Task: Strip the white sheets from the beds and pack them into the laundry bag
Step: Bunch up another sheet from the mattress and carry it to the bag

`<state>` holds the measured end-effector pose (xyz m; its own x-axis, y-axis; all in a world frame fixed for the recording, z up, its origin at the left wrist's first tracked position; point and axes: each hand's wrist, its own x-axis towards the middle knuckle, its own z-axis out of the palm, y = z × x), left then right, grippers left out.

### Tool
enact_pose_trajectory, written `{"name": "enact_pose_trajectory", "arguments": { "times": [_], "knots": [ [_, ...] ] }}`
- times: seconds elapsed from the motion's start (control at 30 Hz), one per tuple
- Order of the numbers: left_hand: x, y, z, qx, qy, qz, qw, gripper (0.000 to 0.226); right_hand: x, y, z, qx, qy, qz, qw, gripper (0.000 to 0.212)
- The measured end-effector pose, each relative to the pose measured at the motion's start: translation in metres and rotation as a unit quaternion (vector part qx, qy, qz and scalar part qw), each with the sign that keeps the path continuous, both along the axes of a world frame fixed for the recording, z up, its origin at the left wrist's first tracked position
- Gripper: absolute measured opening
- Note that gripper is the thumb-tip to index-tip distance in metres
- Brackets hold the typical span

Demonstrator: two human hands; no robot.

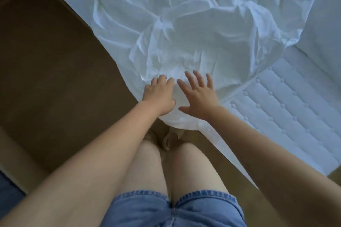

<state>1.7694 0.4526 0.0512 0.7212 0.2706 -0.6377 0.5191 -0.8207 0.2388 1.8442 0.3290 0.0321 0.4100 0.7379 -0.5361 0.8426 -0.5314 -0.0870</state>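
A rumpled white sheet (193,29) lies heaped over the corner of the bed, its near edge hanging off the corner toward me. My left hand (159,96) rests on that near edge with the fingers curled into the fabric. My right hand (198,95) hovers just beside it, palm down and fingers spread, holding nothing. The quilted bare mattress (287,105) shows at the right where the sheet is pulled back. No laundry bag is in view.
Brown carpet floor (55,61) fills the left side. My bare legs and denim shorts (177,210) stand right at the bed's corner. A dark blue object (9,195) sits at the lower left edge.
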Motion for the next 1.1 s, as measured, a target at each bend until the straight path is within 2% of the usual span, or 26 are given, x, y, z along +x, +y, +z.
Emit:
{"name": "enact_pose_trajectory", "arguments": {
  "times": [0.1,0.17,0.3,0.37,0.4,0.47,0.5,0.57,0.63,0.7,0.73,0.77,0.83,0.9,0.97,1.03,1.1],
  "knots": [
    [0.017,0.016,-0.037,-0.004,0.015,0.001,1.000,0.079,0.027,0.023,-0.042,-0.058,-0.042,0.077,0.994,0.126],
    [0.024,0.027,-0.059,-0.023,0.031,-0.008,0.999,0.087,0.038,0.032,-0.068,-0.089,-0.057,0.091,0.990,0.130],
    [0.022,0.045,-0.083,-0.058,0.061,-0.051,0.995,0.106,0.050,0.047,-0.094,-0.092,-0.037,0.106,0.989,0.097],
    [0.018,0.049,-0.086,-0.053,0.065,-0.093,0.992,0.122,0.052,0.042,-0.101,-0.043,-0.045,0.126,0.990,0.064],
    [0.016,0.051,-0.088,-0.051,0.065,-0.111,0.990,0.128,0.054,0.041,-0.100,0.019,-0.050,0.115,0.992,0.045],
    [0.017,0.055,-0.089,-0.072,0.052,-0.113,0.990,0.135,0.057,0.048,-0.088,0.126,-0.003,0.012,0.992,0.021],
    [0.021,0.059,-0.088,-0.094,0.033,-0.099,0.990,0.136,0.060,0.057,-0.073,0.138,0.042,-0.068,0.987,0.015],
    [0.034,0.068,-0.084,-0.145,-0.045,-0.052,0.987,0.131,0.069,0.067,-0.051,0.119,0.095,-0.197,0.969,0.019],
    [0.051,0.079,-0.074,-0.193,-0.129,-0.020,0.972,0.111,0.078,0.074,-0.029,0.144,0.199,-0.333,0.911,0.024],
    [0.061,0.086,-0.066,-0.194,-0.133,-0.030,0.971,0.091,0.084,0.078,-0.019,0.175,0.263,-0.437,0.842,0.025],
    [0.062,0.087,-0.065,-0.186,-0.114,-0.035,0.975,0.081,0.084,0.078,-0.019,0.185,0.258,-0.459,0.830,0.034],
    [0.061,0.089,-0.067,-0.190,-0.094,-0.019,0.977,0.068,0.078,0.078,-0.019,0.193,0.230,-0.457,0.838,0.046],
    [0.057,0.096,-0.071,-0.264,-0.051,0.091,0.959,0.045,0.057,0.074,-0.017,0.255,0.122,-0.371,0.885,0.065],
    [0.058,0.106,-0.076,-0.380,0.008,0.233,0.895,0.030,0.031,0.064,-0.020,0.285,0.039,-0.227,0.931,0.080],
    [0.067,0.118,-0.074,-0.465,0.071,0.278,0.838,0.030,0.015,0.051,-0.032,0.232,-0.011,-0.105,0.967,0.099],
    [0.075,0.127,-0.068,-0.534,0.155,0.276,0.784,0.041,0.016,0.044,-0.046,0.203,-0.060,-0.024,0.977,0.111],
    [0.081,0.136,-0.064,-0.550,0.191,0.281,0.763,0.036,0.030,0.052,-0.054,0.217,-0.128,0.007,0.968,0.105]
  ]
}}
